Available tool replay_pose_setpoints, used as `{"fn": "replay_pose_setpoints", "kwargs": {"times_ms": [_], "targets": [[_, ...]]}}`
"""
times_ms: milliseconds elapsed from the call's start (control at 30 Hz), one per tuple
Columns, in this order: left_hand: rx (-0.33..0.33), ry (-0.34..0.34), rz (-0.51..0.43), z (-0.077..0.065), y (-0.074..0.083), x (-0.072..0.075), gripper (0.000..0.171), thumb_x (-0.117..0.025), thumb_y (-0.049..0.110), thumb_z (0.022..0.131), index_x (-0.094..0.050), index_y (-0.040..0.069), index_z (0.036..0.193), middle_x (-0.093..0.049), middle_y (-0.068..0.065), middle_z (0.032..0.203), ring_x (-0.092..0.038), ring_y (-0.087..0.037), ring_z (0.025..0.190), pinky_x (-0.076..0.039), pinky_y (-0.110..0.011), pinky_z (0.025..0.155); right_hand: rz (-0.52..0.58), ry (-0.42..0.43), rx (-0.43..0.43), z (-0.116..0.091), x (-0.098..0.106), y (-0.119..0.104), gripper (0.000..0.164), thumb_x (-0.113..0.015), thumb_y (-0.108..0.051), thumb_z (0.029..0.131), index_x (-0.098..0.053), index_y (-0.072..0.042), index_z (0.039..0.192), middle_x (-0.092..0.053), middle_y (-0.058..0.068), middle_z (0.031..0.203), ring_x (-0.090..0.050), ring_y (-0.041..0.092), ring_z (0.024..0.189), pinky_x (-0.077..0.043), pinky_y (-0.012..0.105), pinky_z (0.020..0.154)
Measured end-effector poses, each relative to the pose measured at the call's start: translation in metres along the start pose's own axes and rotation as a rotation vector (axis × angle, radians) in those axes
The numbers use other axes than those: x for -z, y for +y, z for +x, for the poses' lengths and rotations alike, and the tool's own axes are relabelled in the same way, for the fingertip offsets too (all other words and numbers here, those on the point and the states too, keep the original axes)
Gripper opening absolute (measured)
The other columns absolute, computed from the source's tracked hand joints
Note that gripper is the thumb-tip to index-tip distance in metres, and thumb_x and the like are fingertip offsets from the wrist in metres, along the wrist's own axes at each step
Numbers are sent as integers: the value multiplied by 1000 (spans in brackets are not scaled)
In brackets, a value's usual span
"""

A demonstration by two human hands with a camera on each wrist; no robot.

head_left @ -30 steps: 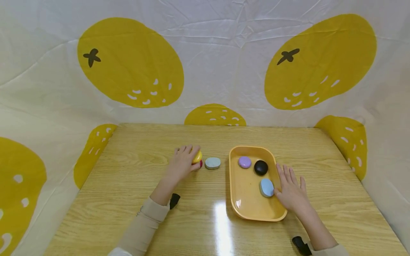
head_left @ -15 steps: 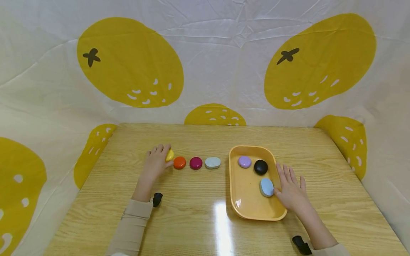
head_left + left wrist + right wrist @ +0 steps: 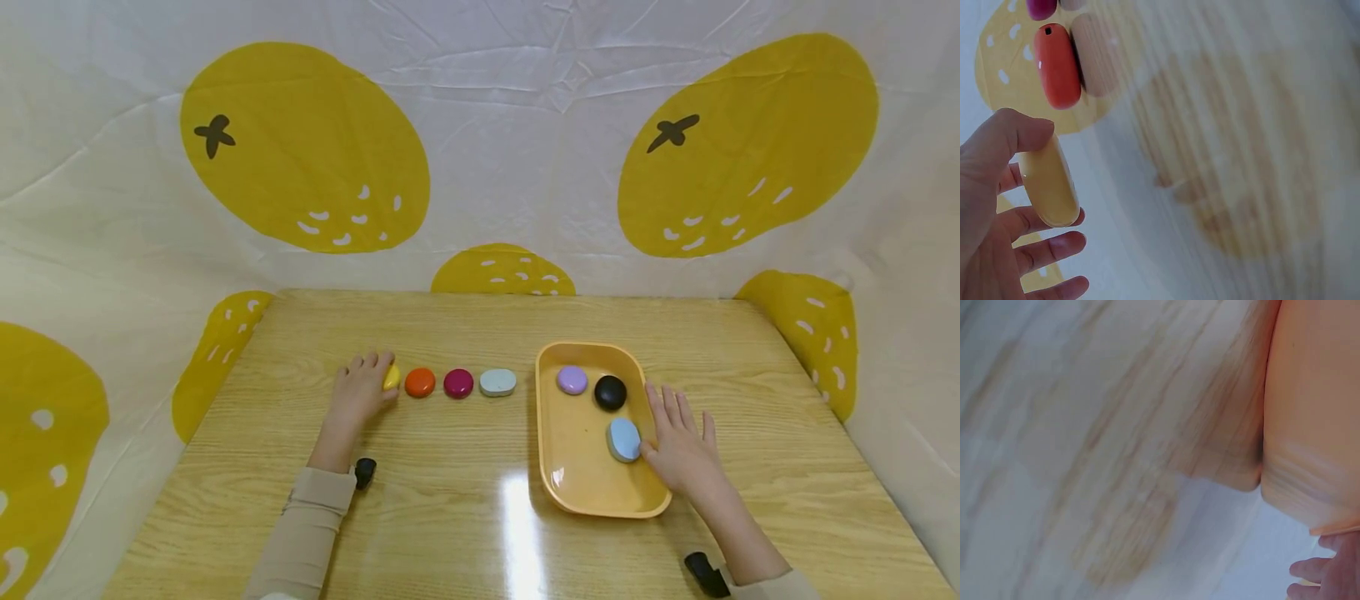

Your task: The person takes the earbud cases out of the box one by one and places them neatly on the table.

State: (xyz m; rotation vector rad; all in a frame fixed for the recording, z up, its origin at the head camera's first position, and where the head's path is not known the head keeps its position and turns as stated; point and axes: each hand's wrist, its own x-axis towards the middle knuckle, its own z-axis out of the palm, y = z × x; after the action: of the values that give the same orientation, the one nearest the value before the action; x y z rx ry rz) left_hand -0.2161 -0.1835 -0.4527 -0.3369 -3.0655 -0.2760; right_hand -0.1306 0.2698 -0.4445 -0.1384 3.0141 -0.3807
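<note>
- While the left grip (image 3: 357,393) pinches the yellow piece (image 3: 1050,181), the orange piece (image 3: 420,382) lies just beside it.
- The right grip (image 3: 682,450), wide, touches the tray (image 3: 573,471).

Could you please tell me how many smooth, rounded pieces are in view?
7: yellow piece in the left hand; orange piece, crimson piece and pale grey piece on the table; purple piece, black piece and blue piece in the tray. No others show.
</note>
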Motion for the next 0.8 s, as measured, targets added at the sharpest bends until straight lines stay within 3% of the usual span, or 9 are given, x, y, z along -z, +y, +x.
{"fn": "replay_pose_setpoints", "kwargs": {"times_ms": [400, 800], "targets": [[16, -43, 19, 1, -4, -4, 54, -67, 27, 83, -44, 7, 127, -50, -18, 115, -45, -38, 102, -37, -54, 82, -15, 6, 4, 1, -1, -1, 80, -52, -23, 88, -1, -9, 147, -4, 26, 148, 3, 40, 137, 8, 64, 100], [58, -120, 4, 2, -3, -6, 51, -63, 24, 86, -42, 9, 130, -49, -19, 119, -45, -38, 103, -37, -54, 81, -23, 18, 11, 0, -1, -1, 80, -51, -23, 88, 1, -9, 147, -3, 25, 149, 0, 41, 136, 7, 64, 100]]}}
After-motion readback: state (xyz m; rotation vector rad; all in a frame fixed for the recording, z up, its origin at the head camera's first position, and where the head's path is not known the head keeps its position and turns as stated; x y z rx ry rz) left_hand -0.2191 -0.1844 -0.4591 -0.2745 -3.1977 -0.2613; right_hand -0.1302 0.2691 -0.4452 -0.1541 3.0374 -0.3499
